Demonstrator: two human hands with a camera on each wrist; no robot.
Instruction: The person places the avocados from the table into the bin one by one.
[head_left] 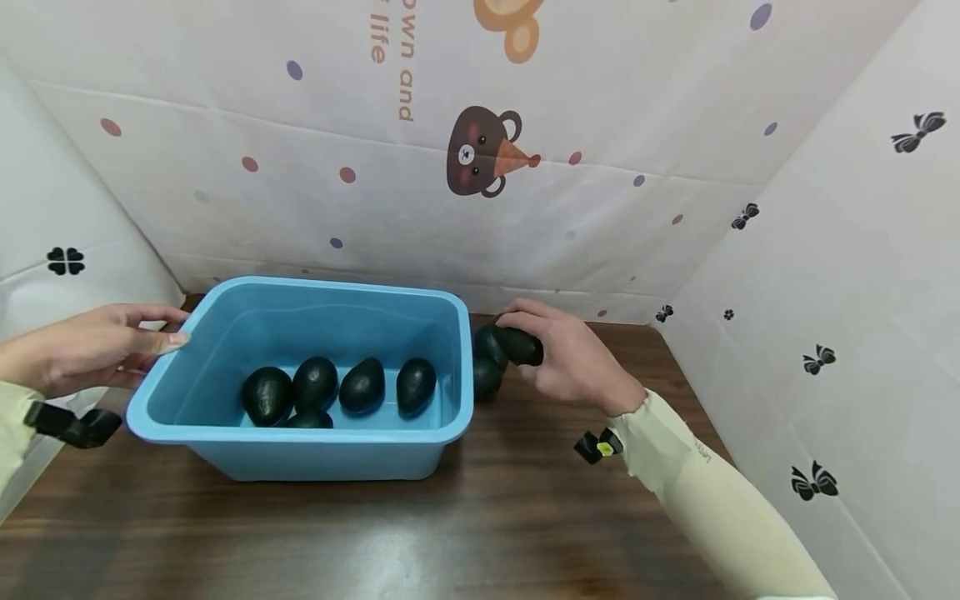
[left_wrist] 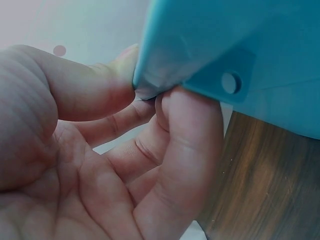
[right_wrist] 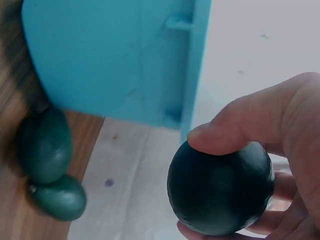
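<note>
A blue plastic bin [head_left: 315,435] stands on the table with several dark green avocados [head_left: 362,386] on its floor. My left hand [head_left: 101,346] grips the bin's left rim; in the left wrist view the thumb [left_wrist: 95,90] presses the outside of the rim and the fingers curl beneath it. Just right of the bin, my right hand [head_left: 566,354] holds an avocado [right_wrist: 220,187] between thumb and fingers, raised off the table. Two more avocados [right_wrist: 45,145] lie on the table against the bin's right side, partly hidden in the head view.
The dark wood table [head_left: 525,517] runs in front of the bin. A white patterned sheet [head_left: 375,200] rises behind it, and more white sheeting [head_left: 847,292] stands along the right. At the left is another white sheet [head_left: 67,208].
</note>
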